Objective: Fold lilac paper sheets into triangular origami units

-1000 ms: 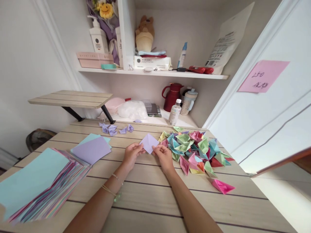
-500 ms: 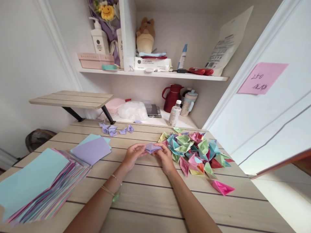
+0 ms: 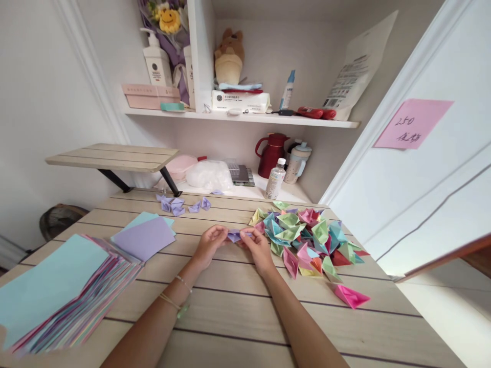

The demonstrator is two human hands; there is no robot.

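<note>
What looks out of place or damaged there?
Nothing looks spilled or torn. One bright pink paper boat strays from the mixed-colour pile on its near side, and the paper stack on the left is skewed, its sheets fanned along one side. The held purple paper shows no obvious damage.

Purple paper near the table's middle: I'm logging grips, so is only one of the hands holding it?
No, the left hand and the right hand both pinch the purple paper, from opposite sides.
</note>
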